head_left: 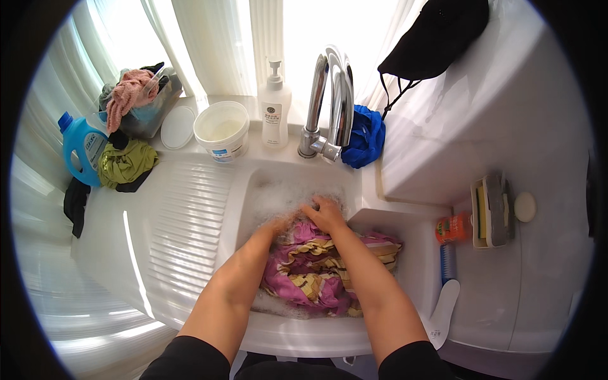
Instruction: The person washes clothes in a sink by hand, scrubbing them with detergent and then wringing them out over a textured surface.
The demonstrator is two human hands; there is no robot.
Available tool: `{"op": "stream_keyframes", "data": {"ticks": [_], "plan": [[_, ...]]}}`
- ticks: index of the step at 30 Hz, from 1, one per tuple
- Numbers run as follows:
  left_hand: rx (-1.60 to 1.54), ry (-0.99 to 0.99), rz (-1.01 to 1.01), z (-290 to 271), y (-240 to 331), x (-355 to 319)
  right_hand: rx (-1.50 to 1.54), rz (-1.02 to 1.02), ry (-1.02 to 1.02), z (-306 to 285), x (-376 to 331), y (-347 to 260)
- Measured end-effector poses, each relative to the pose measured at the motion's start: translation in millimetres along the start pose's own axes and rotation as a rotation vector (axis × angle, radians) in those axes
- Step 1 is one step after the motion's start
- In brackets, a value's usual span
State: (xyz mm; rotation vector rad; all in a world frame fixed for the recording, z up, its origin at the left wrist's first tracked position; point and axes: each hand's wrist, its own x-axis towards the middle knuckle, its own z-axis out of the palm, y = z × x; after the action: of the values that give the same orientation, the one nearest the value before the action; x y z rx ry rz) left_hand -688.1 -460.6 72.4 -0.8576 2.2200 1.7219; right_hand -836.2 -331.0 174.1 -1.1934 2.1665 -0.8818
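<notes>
A pink cloth with a yellow and brown pattern (303, 286) lies bunched and wet in the white sink (239, 209), with suds (272, 193) around it. Both forearms reach over it to the far side of the basin. At the cloth's far edge, my right hand (326, 214) has its fingers bent around a fold of the fabric. Close beside it on the left, my left hand (282, 223) is partly sunk in the foam against the same cloth, so its fingers are hidden. Above the hands, at the sink's back edge, stands a chrome faucet (342, 101).
Left of the basin is a ribbed washboard surface (190, 221). Behind it stand a white tub (221, 130), a pump bottle (273, 111), a blue detergent jug (85, 149) and a bin of clothes (149, 107). A blue cloth (364, 136) and a brush (448, 263) are on the right.
</notes>
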Motion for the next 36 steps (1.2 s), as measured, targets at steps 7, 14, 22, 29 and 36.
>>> {"op": "stream_keyframes", "data": {"ticks": [7,14,22,29,36], "plan": [[-0.648,0.106,0.246,28.7,114.7,-136.8,-0.131,0.325,-0.624,-19.3,5.8,-29.1],[0.143,0.642,0.512,49.1,142.9,-240.3,-0.423,-0.053,-0.405,-59.8,-115.8,-68.2],[0.313,0.395,0.271,99.4,124.9,-247.0,-0.308,-0.300,-0.148,-50.7,-233.1,-76.5],[0.336,0.660,0.120,93.2,98.2,-169.3,-0.310,-0.584,0.077,-18.9,-173.6,-47.2],[0.129,0.477,-0.087,62.4,75.1,-103.3,-0.282,-0.714,0.094,-7.4,-104.8,-28.8]]}}
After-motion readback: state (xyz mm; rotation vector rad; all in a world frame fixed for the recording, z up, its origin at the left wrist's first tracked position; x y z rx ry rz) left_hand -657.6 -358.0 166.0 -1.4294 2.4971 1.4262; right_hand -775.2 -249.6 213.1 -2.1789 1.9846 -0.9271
